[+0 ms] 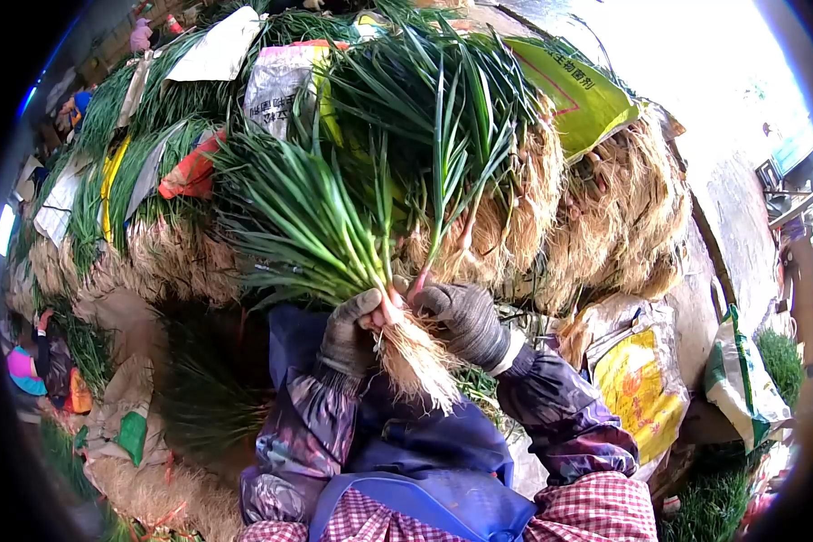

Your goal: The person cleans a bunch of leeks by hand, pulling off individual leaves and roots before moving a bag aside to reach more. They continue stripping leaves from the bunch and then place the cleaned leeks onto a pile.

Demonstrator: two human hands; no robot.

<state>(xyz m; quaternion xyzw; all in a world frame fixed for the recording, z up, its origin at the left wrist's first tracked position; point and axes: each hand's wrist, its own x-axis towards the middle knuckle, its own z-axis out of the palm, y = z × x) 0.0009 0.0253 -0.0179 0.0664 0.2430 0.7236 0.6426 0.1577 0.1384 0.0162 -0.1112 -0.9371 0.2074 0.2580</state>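
Note:
Gloved in grey, my left hand [345, 332] is closed around a bunch of green-leaved plants [334, 230] at the base of their stems. Pale roots [415, 361] hang below the bunch, between my two hands. My right hand [465, 318], also gloved, has its fingers pressed on the reddish stem of a plant [435, 221] whose long leaves rise at the centre. The two hands are close together, just above the blue apron [425, 447].
Long heaps of plants [605, 199] with roots facing me lie ahead, with a green-yellow bag [574, 90] and a red bag [192, 170] on them. A yellow printed bag [637, 388] and a white-green sack [741, 384] are at right. Another person [29, 366] is at far left.

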